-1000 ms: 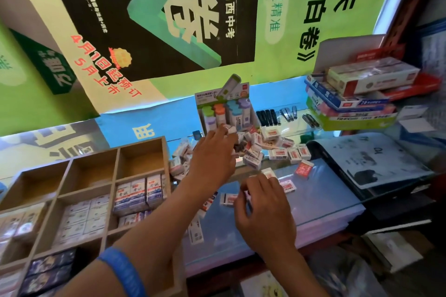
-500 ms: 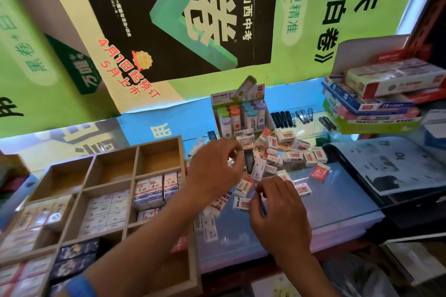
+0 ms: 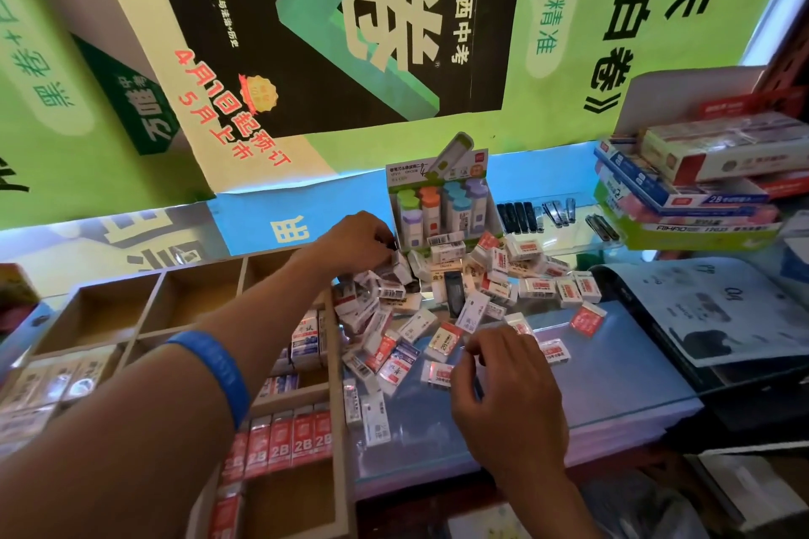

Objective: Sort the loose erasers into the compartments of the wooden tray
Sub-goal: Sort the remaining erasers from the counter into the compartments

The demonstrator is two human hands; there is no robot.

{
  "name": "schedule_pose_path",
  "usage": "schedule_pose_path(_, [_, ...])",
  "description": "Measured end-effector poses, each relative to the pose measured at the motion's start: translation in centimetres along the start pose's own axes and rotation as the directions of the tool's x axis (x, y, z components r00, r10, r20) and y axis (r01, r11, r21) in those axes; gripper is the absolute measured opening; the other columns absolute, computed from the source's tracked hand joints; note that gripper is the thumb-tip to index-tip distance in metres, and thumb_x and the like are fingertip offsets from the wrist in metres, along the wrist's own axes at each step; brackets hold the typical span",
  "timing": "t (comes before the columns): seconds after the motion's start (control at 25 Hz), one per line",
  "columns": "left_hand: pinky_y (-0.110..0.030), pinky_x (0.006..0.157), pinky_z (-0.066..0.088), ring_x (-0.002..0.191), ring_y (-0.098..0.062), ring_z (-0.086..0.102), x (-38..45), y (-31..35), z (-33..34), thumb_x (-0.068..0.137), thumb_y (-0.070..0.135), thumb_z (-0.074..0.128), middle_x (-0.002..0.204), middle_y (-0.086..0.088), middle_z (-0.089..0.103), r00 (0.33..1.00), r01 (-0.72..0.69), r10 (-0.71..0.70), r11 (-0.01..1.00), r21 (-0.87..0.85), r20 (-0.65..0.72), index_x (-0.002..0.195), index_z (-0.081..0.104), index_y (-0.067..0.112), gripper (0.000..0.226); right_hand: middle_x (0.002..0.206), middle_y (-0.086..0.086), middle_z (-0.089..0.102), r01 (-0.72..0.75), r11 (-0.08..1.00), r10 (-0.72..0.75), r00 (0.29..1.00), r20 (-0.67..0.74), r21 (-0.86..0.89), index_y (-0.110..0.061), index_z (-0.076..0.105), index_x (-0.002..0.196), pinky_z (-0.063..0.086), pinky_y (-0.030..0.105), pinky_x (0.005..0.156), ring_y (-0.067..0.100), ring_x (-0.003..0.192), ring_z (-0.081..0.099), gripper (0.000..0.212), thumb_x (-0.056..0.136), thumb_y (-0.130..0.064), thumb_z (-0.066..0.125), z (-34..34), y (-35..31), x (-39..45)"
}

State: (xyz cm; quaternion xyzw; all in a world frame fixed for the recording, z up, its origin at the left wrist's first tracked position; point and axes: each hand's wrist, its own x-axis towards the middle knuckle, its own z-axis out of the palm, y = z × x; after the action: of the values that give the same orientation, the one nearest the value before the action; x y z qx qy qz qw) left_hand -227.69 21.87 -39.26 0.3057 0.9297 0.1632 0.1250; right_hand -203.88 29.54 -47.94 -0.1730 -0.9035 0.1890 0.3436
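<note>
Fingers of the right hand [image 3: 503,389] curl at the near edge of the heap, thumb and forefinger seemingly pinching a small white eraser with a red label [image 3: 439,375]; the grip itself is partly hidden behind the knuckles, so I judge it a pick rather than a mere touch. Just beyond those fingertips the loose erasers [image 3: 459,293] lie scattered on the glass counter [image 3: 613,381], overlapping at all angles, which probably explains why each hand works one edge instead of scooping. To the left of the fingers sits the wooden tray [image 3: 337,363], its nearer compartments already stocked with red 2B erasers [image 3: 289,442] standing in a row, its far compartments bare. Farther out, the left hand [image 3: 354,245], a blue wristband [image 3: 219,368] on its forearm, closes its fingers on a white eraser at the heap's far-left corner. Directly beyond that grip stands a display box of coloured correction-tape dispensers [image 3: 442,206], close enough to be knocked. Stacked stationery boxes [image 3: 691,184] sit well off to the right.
</note>
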Motion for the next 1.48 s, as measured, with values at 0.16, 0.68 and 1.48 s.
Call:
schedule_pose_path(0.16, [-0.028, 0.069, 0.051, 0.079, -0.023, 0.068, 0.2, -0.2, -0.4, 0.085, 0.017, 0.071, 0.111, -0.013, 0.070, 0.996, 0.042, -0.045, 0.998, 0.038, 0.080, 0.120, 0.066, 0.004, 0.038, 0.080, -0.005, 0.055, -0.002, 1.000, 0.001, 1.000, -0.019, -0.003, -0.020, 0.055, 0.085, 0.045, 0.025, 0.060, 0.011, 0.072, 0.046, 0.015, 0.086, -0.028, 0.043, -0.1, 0.0, 0.0])
schedule_pose_path(0.68, [-0.029, 0.060, 0.048, 0.064, -0.015, 0.064, -4.0, 1.3, -1.2, 0.102, 0.015, 0.043, 0.085, -0.001, 0.066, 0.980, -0.158, 0.121, 0.955, -0.251, -0.155, 0.106, 0.057, 0.026, 0.019, 0.081, -0.005, 0.055, -0.008, 1.000, 0.008, 1.000, -0.010, -0.010, -0.020, 0.055, 0.086, 0.044, 0.027, 0.061, 0.014, 0.073, 0.047, 0.010, 0.086, -0.025, 0.047, -0.1, 0.0, 0.0])
schedule_pose_path(1.48, [-0.032, 0.075, 0.049, 0.093, -0.018, 0.060, -3.9, 3.7, 1.4, 0.069, 0.050, 0.083, 0.105, 0.000, 0.063, 0.996, 0.042, -0.047, 0.997, 0.067, 0.073, 0.105, 0.068, 0.018, 0.050, 0.080, -0.006, 0.055, -0.038, 0.999, 0.038, 0.999, 0.015, -0.019, -0.021, 0.056, 0.087, 0.046, 0.028, 0.060, 0.012, 0.071, 0.048, 0.019, 0.087, -0.031, 0.040, -0.2, -0.1, 0.0])
